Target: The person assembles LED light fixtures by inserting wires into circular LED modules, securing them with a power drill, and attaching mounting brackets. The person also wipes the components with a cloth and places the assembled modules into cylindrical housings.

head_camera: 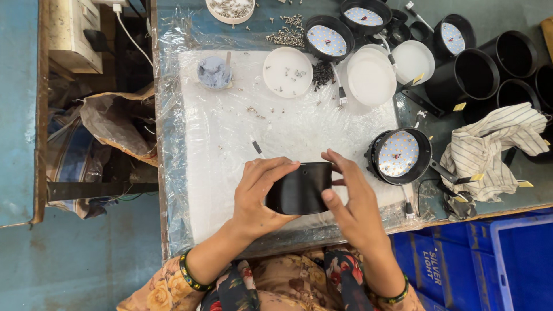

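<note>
A black cylindrical lamp housing (299, 189) lies on its side above the white foam pad (230, 144), held between both hands. My left hand (257, 193) wraps its left end, fingers over the top. My right hand (351, 198) grips its right end, thumb on the front and fingers curled behind. To the right of my hands, an assembled black housing with a round LED board (398, 154) faces up at the pad's edge.
White round diffusers (371, 78) and a white dish with screws (287, 72) sit at the pad's far side. Loose screws (286, 35), more black housings (469, 72), a striped cloth (495, 147) and a blue crate (489, 265) lie right; a grey paste cup (214, 72) stands at far left.
</note>
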